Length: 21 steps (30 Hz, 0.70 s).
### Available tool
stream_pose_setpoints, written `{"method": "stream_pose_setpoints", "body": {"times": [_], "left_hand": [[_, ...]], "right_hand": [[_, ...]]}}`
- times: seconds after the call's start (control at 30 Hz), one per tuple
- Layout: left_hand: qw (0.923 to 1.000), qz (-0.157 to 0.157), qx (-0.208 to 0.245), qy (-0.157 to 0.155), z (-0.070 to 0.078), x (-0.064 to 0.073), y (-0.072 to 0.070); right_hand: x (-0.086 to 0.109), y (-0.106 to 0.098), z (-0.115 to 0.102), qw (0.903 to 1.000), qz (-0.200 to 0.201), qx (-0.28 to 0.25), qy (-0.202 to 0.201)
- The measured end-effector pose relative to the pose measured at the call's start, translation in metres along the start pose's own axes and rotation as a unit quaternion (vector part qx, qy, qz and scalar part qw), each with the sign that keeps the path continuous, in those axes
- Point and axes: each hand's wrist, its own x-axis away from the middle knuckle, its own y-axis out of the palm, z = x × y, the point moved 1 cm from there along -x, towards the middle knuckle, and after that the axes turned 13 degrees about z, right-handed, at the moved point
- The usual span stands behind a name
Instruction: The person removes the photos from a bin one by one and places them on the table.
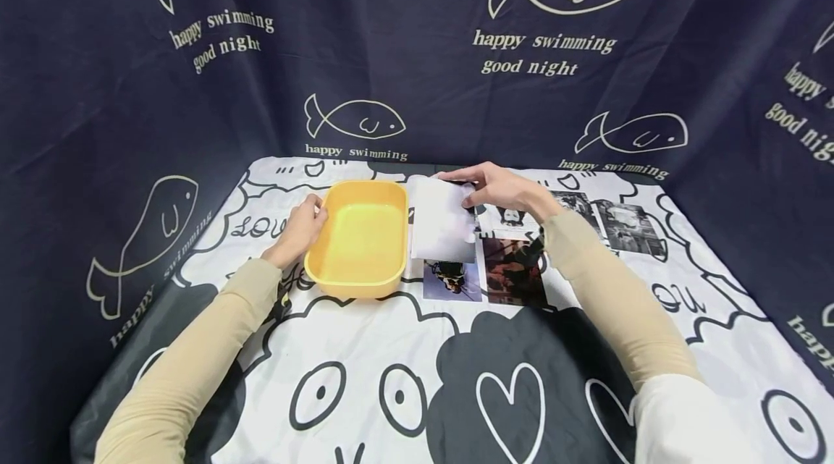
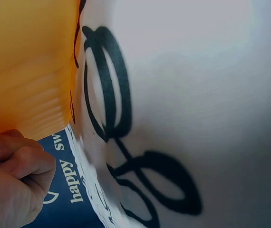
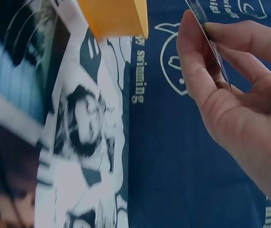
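My left hand (image 1: 302, 229) grips the left side of an empty yellow plastic basin (image 1: 355, 284), which stands on the table; the left wrist view shows the fingers curled at the basin's wall (image 2: 26, 80). My right hand (image 1: 504, 189) pinches a thin photo print (image 1: 443, 225) between thumb and fingers, just right of the basin. Its pale, glossy face shows in the head view, while the right wrist view has the print (image 3: 214, 50) nearly edge-on. Beneath and beside it lie a bluish print (image 1: 451, 281), partly covered, and a dark reddish print (image 1: 515, 272).
Black-and-white prints (image 1: 629, 226) lie on the right of the table, some partly behind my right forearm. A white cloth (image 1: 326, 348) with black cartoon drawings covers the table. Dark blue curtains (image 1: 404, 51) with fish drawings enclose the back and sides.
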Motion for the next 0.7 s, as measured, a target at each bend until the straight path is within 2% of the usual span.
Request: {"method": "stream_pose_setpoints", "body": {"times": [0.13, 0.33, 0.43, 0.7], "left_hand": [[1.0000, -0.002, 0.002, 0.001, 0.000, 0.000, 0.000], [1.0000, 0.001, 0.004, 0.005, -0.001, -0.001, 0.001], [1.0000, 0.004, 0.007, 0.005, -0.002, -0.001, 0.002], [0.9999, 0.006, 0.005, 0.009, -0.002, -0.001, 0.001]], "right_hand": [[0.018, -0.012, 0.015, 1.0000, 0.007, -0.005, 0.002], [0.045, -0.031, 0.040, 0.9955, -0.009, -0.093, 0.017], [0.059, -0.041, 0.053, 0.9935, -0.017, -0.109, 0.028], [0.095, -0.066, 0.091, 0.9939, -0.037, -0.087, 0.057]]}}
